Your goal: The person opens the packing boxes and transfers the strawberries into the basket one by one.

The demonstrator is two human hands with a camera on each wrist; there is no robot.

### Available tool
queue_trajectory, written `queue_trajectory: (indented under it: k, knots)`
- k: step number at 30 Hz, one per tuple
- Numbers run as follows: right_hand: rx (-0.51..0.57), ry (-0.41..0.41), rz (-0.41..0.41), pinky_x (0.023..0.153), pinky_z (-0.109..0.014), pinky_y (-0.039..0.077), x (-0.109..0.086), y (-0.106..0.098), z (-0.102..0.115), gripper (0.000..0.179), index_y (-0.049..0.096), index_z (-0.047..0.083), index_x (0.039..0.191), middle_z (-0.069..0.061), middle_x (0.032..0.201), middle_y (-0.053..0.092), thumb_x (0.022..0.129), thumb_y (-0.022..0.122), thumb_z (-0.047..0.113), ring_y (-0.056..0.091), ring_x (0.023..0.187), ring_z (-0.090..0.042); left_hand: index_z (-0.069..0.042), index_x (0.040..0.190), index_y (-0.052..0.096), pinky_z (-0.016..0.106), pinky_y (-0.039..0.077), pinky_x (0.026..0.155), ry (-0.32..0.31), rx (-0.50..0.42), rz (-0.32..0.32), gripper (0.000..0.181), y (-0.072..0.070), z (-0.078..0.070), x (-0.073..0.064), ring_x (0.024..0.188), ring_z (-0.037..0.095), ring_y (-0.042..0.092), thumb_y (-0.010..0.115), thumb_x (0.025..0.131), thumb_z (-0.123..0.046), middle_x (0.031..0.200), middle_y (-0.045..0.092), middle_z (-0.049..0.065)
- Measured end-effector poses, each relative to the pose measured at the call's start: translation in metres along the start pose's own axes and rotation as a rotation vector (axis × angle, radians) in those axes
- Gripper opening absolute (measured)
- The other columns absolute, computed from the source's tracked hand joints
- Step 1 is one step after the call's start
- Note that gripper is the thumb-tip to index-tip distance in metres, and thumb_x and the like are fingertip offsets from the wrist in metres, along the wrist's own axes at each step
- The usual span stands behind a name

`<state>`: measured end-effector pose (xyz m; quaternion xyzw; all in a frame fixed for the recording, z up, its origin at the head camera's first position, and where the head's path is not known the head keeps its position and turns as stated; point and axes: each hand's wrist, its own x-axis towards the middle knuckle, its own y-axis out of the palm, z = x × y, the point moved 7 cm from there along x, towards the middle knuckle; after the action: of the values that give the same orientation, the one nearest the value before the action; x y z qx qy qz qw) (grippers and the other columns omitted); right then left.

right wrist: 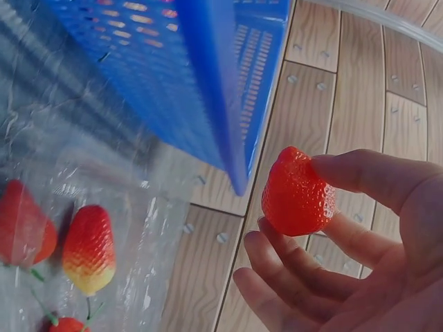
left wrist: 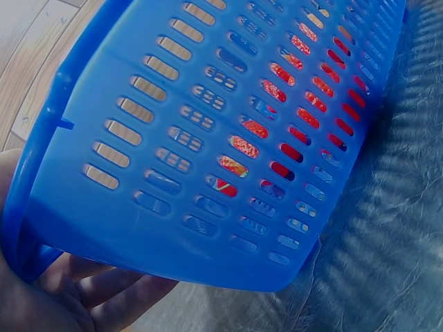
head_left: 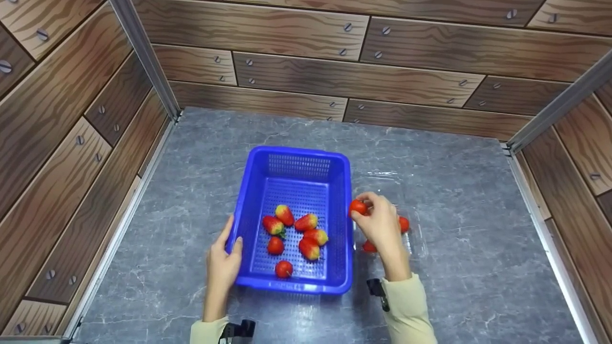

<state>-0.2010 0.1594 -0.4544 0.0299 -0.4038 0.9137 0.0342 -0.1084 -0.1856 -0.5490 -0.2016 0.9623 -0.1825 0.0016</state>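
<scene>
A blue plastic basket (head_left: 291,285) stands mid-table with several strawberries (head_left: 306,222) on its floor, red with yellow ends, plus rounder, all-red fruits (head_left: 284,269). My left hand (head_left: 224,260) grips the basket's left rim, thumb over the edge and the other fingers along the outside. Just outside the right rim, my right hand (head_left: 380,227) pinches a red strawberry (right wrist: 297,194) between thumb and fingers, held in the air. Beneath that hand lies a clear plastic container (head_left: 418,239); more strawberries (right wrist: 88,250) lie in it, partly hidden by the hand in the head view.
Grey marbled tabletop (head_left: 478,229) surrounds the basket. Wood-patterned panels (head_left: 296,67) wall in the back and both sides, with metal strips (head_left: 550,243) along the side edges. A dark wrist strap (head_left: 377,288) sits on the right sleeve.
</scene>
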Motion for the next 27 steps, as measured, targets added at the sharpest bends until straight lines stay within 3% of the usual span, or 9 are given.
queue_trajectory:
  k: [16,27]
  knots:
    - [0.014,-0.164,0.080,0.070,-0.040,0.049,-0.027,0.033,0.040,0.027,0.071,0.010,0.101,-0.007,0.090,0.064,0.076,0.079,0.008,0.059,0.079,-0.025,-0.012,0.145,0.052,0.051,0.040,0.108,-0.016,0.026,0.003,0.055,-0.001,0.000,0.001,0.130,0.036,0.050,0.062,0.092,-0.003,0.143,0.053,0.015]
    - [-0.031,-0.176,0.336,0.069,-0.037,0.049,-0.048,0.068,0.041,0.028,0.072,0.008,0.101,-0.004,0.088,0.059,0.075,0.080,0.004,0.054,0.079,-0.020,-0.012,0.144,0.053,0.051,0.040,0.107,-0.002,0.024,-0.009,0.055,-0.001,0.000,0.000,0.129,0.037,0.051,0.064,0.091,-0.001,0.142,0.054,0.015]
